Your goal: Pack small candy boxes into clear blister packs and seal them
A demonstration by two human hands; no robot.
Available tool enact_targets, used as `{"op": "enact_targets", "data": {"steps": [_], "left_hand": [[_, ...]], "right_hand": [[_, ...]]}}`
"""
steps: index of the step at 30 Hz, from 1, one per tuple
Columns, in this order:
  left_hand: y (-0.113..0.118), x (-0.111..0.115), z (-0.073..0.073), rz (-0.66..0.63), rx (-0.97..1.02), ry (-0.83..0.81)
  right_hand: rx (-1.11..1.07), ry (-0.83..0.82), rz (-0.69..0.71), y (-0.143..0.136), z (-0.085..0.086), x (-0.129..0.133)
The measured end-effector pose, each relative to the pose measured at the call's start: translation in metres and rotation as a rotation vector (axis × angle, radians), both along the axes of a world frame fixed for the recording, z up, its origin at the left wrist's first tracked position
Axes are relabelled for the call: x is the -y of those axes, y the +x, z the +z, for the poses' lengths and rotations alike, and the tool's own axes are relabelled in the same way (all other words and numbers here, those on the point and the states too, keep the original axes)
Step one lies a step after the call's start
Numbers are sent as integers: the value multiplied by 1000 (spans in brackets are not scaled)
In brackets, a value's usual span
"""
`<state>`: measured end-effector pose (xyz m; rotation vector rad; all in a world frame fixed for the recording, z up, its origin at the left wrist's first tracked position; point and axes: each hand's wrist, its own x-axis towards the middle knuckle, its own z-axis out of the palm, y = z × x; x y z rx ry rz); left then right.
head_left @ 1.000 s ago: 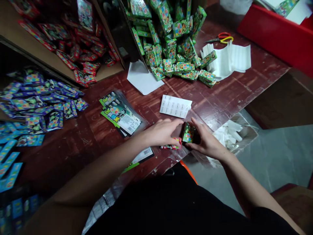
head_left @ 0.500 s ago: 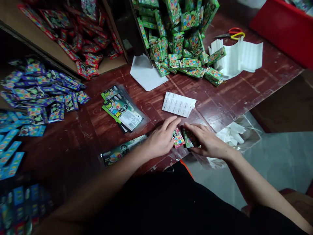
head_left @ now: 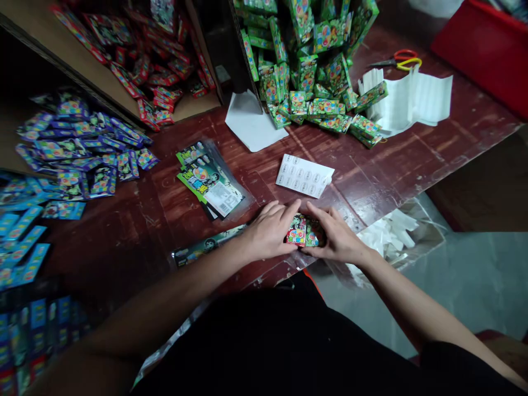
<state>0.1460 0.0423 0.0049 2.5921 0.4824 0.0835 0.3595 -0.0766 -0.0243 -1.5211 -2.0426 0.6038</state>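
Note:
Between my two hands, near the table's front edge, a red candy packet point(head_left: 296, 231) and a green candy packet point(head_left: 314, 233) lie side by side, touching. My left hand point(head_left: 272, 228) is curved around the red packet's left side. From the right, my right hand point(head_left: 336, 234) grips the green packet with thumb and fingers. Just beyond the hands lies a white sticker sheet point(head_left: 305, 176) with rows of round printed labels. Under my left forearm is a dark printed pouch point(head_left: 206, 247), partly hidden. A stack of black and green printed pouches point(head_left: 214, 184) rests to the left.
Green packets point(head_left: 330, 104) spill from a carton at the back. Red packets point(head_left: 160, 82) fill another carton; purple packets point(head_left: 82, 148) and blue packets point(head_left: 25, 236) lie left. Scissors point(head_left: 402, 60) and white strips point(head_left: 429, 99) are back right. A bin of scraps point(head_left: 396, 231) stands below the edge.
My right hand has moved left with the green packet, bringing it against the red one. The gap between the two packets has closed. The view has shifted slightly.

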Motion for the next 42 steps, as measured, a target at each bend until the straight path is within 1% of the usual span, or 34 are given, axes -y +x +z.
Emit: {"op": "enact_targets", "data": {"steps": [1, 3, 5, 6, 7, 9, 11, 14, 16, 18, 20, 22, 25, 27, 30, 32, 36, 39, 42], "left_hand": [[-7, 0, 5, 1, 3, -1], [-31, 0, 16, 47, -10, 12], [-64, 3, 25, 146, -65, 53], [-81, 5, 27, 200, -112, 74], [-97, 8, 27, 245, -164, 86], [-121, 13, 21, 299, -238, 76], [-134, 17, 13, 328, -242, 45], [-136, 20, 3, 344, -166, 18], [-132, 20, 1, 307, -134, -5], [-130, 19, 1, 252, -117, -34], [-129, 18, 1, 222, -103, -52], [-130, 17, -1, 232, -91, -54], [-130, 17, -4, 261, -79, -48], [-127, 19, -6, 283, -59, -40], [-119, 21, -7, 279, -26, -39], [-115, 20, -5, 254, -7, -48], [-111, 13, 1, 229, 34, -67], [-107, 9, 5, 276, 47, -54], [-103, 6, 9, 329, 31, -39]], "right_hand": [[2, 11, -6, -1, 0, 0], [-9, 35, -22, -3, 2, 1], [-26, 88, -62, -7, 3, 1], [-31, 128, -85, -10, 3, -1], [-30, 166, -103, -15, 3, -3], [-6, 200, -114, -29, 2, -10], [42, 152, -75, -45, 3, -17], [95, 5, 66, -63, 6, -23], [77, -56, 172, -69, 8, -26], [45, -68, 254, -70, 9, -30], [19, -61, 302, -68, 9, -34], [2, -43, 307, -62, 8, -35], [12, -33, 274, -49, 5, -32], [40, -40, 262, -41, 2, -29], [70, -40, 292, -35, 0, -33], [73, -54, 327, -33, 3, -41], [27, -74, 356, -30, 18, -58], [16, -66, 350, -30, 26, -67], [38, -66, 341, -29, 30, -71]]}}
